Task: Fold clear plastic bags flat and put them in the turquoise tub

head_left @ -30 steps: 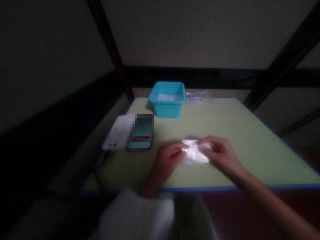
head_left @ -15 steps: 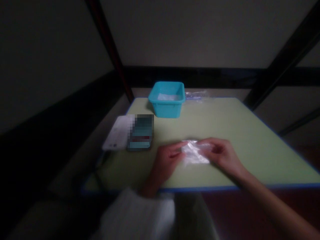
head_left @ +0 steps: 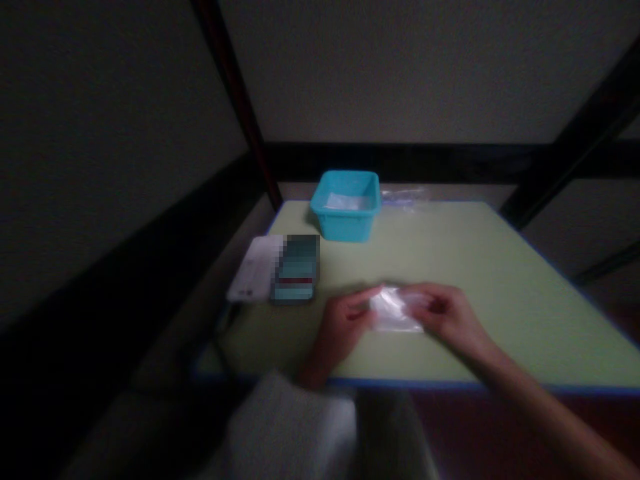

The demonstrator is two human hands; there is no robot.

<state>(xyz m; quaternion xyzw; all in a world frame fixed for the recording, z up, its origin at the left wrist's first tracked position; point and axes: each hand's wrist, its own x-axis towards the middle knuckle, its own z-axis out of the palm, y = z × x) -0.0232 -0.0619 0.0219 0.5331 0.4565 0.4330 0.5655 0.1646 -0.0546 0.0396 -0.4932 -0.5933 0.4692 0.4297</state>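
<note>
A small clear plastic bag (head_left: 395, 313), shiny and creased, is stretched between my two hands just over the near part of the table. My left hand (head_left: 347, 323) pinches its left side between thumb and fingers. On the opposite side, my right hand (head_left: 443, 310) grips the bag with thumb and bent fingers, hiding part of that end. Whether anything lies inside the bag I cannot tell, as the picture is dim and blurred.
A turquoise plastic basket (head_left: 349, 227) with white or clear material (head_left: 347, 201) inside stands at the back of the pale green table (head_left: 460, 247). Clear plastic (head_left: 407, 198) lies beside it. At left are a white flat object (head_left: 256, 270) and a pixelated dark-and-teal object (head_left: 296, 270).
The whole view has shifted, so everything appears slightly further right and lower. Both hands keep their hold on the plastic bag, with little change in their pose.
</note>
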